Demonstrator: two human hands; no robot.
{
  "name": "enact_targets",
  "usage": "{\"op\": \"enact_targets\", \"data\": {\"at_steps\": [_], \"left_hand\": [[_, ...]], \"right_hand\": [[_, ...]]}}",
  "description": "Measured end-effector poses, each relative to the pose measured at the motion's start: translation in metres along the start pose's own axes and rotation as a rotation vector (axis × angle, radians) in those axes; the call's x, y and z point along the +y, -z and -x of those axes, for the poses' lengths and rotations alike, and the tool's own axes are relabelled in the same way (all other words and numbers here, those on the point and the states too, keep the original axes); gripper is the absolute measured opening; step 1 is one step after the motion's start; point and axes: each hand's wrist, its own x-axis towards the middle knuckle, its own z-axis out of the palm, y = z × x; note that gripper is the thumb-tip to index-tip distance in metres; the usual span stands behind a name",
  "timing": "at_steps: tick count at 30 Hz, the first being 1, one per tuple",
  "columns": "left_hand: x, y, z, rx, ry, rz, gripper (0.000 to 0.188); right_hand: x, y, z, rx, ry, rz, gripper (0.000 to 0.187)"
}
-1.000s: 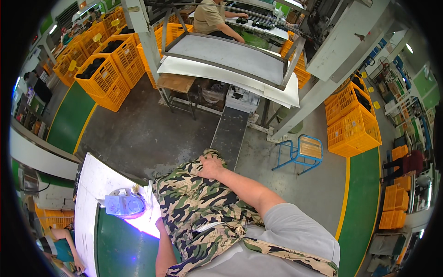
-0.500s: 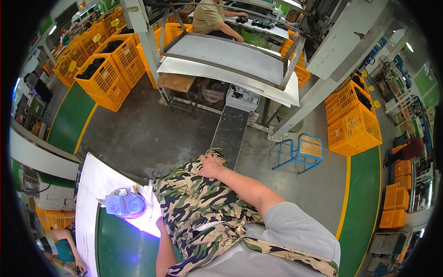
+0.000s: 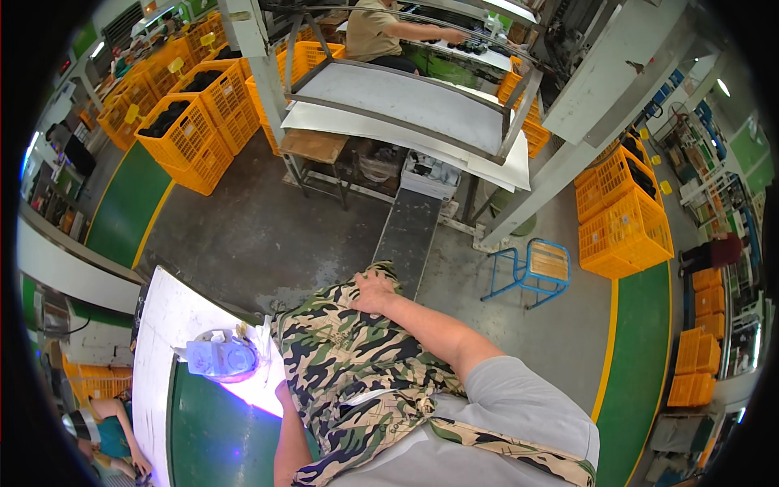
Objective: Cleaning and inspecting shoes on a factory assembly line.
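A green, black and tan camouflage apron (image 3: 341,349) is tied at my waist and spreads over my lap. On its far part lies my right hand (image 3: 373,291), palm down with fingers somewhat spread, resting on the cloth. My left forearm (image 3: 292,438) rises along the apron's left side; the hand itself is hidden by the cloth edge and a bright glare. Beside it, on a white curved tabletop (image 3: 154,357), stands a translucent blue-violet container (image 3: 219,359) with small pieces at its top, strongly lit in violet.
Ahead is a metal-framed stand (image 3: 398,105) with white sheets, a wooden stool (image 3: 315,146) and a dark narrow ramp (image 3: 403,231). A blue-framed stool (image 3: 548,261) stands right. Yellow crates (image 3: 191,150) line the left; more crates (image 3: 625,231) are right. A co-worker (image 3: 372,36) sits beyond the stand.
The co-worker beyond the stand has stretched an arm out to the right over the far table. My view has shifted slightly; my hands and the apron look unchanged.
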Motion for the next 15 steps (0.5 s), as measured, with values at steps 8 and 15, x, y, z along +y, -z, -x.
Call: {"op": "enact_targets", "data": {"at_steps": [8, 15], "left_hand": [[-0.011, -0.009, 0.001, 0.014, 0.063, 0.109, 0.019], [-0.001, -0.007, 0.005, 0.041, 0.065, 0.076, 0.020]], "right_hand": [[0.004, -0.002, 0.002, 0.003, -0.022, 0.008, 0.078], [-0.002, -0.001, -0.001, 0.013, 0.005, 0.002, 0.083]]}}
